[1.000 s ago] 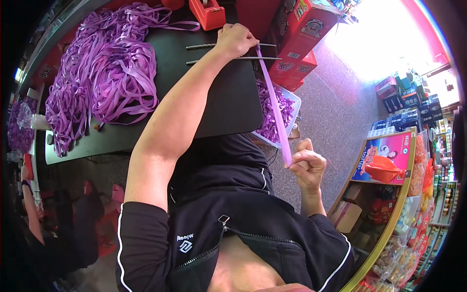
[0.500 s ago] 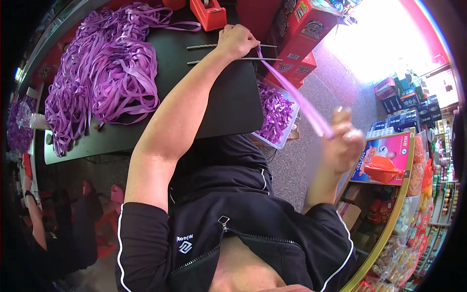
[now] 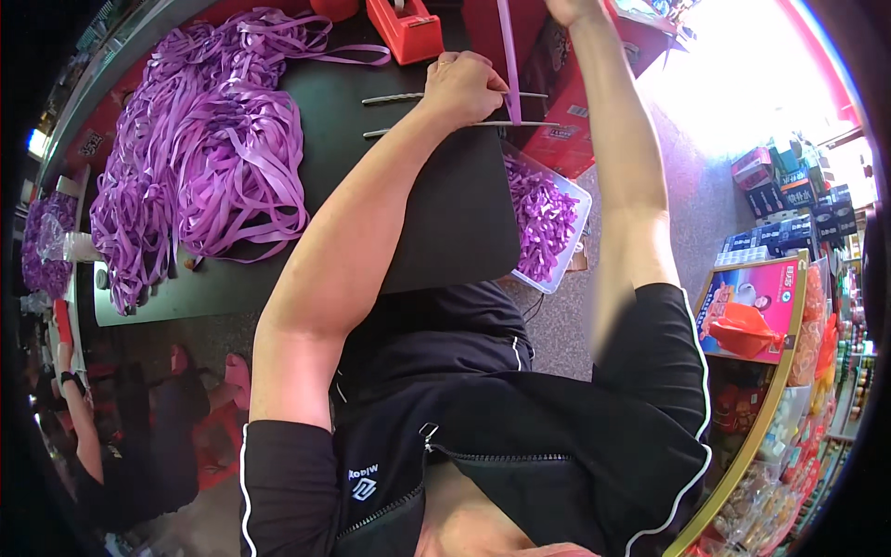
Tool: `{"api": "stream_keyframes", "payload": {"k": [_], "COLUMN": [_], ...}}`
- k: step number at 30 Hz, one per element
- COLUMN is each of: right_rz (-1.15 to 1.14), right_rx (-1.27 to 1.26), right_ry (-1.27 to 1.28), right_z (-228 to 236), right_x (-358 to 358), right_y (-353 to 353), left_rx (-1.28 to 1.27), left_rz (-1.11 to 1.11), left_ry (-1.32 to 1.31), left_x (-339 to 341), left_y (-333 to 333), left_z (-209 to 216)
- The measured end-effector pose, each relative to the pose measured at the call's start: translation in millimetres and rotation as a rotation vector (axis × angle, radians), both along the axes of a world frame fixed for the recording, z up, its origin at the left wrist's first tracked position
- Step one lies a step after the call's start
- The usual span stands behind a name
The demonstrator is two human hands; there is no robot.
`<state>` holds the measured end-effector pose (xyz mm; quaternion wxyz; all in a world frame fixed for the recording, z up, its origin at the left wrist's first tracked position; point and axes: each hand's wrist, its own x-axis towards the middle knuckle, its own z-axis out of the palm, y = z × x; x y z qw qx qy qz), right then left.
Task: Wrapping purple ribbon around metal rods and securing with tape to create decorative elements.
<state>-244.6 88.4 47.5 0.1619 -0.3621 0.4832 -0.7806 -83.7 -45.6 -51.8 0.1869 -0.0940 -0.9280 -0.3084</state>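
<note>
My left hand rests closed on the dark table, pinching one end of a purple ribbon strip between two thin metal rods. My right hand is at the top edge of the view, raised far over the table and gripping the strip's other end, so the ribbon runs taut and nearly straight up from the rods. Only the lower part of that hand shows.
A big heap of purple ribbon covers the table's left. A red tape dispenser stands behind the rods. A clear tray of cut ribbon pieces sits below the table's right edge. Shelves of packaged goods line the right. Another person sits lower left.
My right hand has swung from low on the right up and over to the top of the view, pulling the ribbon upward. My left hand stayed at the rods.
</note>
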Motion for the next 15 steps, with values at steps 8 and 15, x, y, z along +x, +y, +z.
{"api": "stream_keyframes", "payload": {"k": [8, 15], "right_rz": [-0.172, -0.041], "right_rx": [0.069, -0.070], "right_ry": [-0.175, -0.549], "right_z": [-134.6, -204.0], "right_x": [-27.3, 1.6], "right_y": [-4.4, -24.2], "left_rx": [-0.031, -0.016], "left_rz": [-0.008, -0.004], "left_ry": [-0.085, -0.017], "left_x": [7.8, 8.7], "left_y": [2.7, 1.9], "left_z": [9.1, 9.3]}}
